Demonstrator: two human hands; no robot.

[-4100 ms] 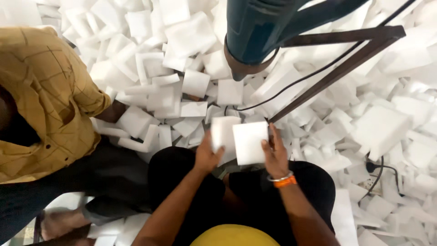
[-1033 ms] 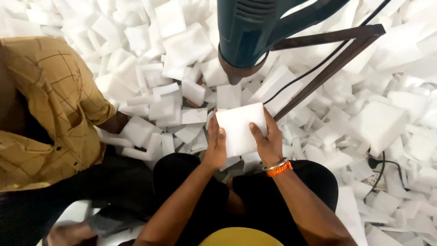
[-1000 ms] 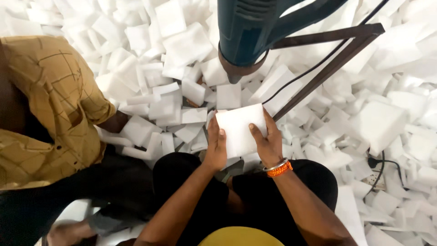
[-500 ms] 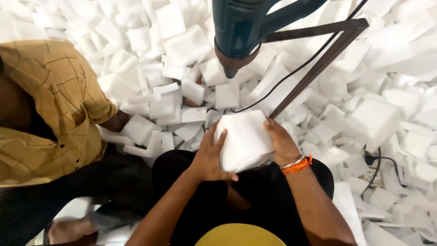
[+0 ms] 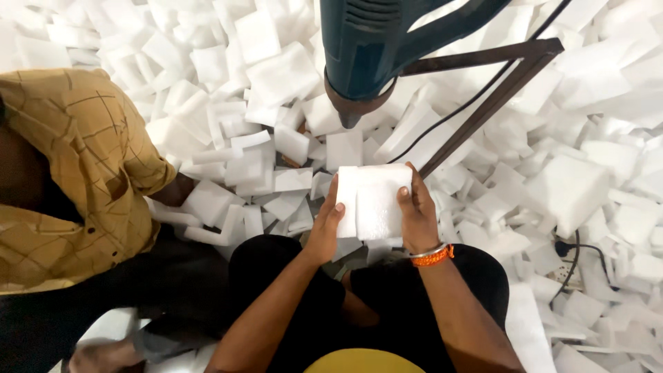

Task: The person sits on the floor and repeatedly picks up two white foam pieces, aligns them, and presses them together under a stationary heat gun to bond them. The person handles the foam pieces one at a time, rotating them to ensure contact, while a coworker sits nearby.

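In the middle of the frame, both hands hold one white foam piece (image 5: 373,202) that looks like a folded sheet. The left hand (image 5: 324,224) grips its left edge with the thumb on the front, and the right hand (image 5: 416,214) clamps the right edge, thumb also on the front. The right wrist wears an orange bracelet (image 5: 432,255). The piece is upright, just below the nozzle of a dark teal heat gun (image 5: 376,48) at the top centre, which sits on a brown metal stand (image 5: 494,100); I cannot tell if nozzle and foam touch. A black cable (image 5: 456,114) runs beside the stand. White foam packaging pieces (image 5: 587,179) of many square shapes cover the floor all around. At the left side sits another person in a yellow checked shirt (image 5: 69,173).
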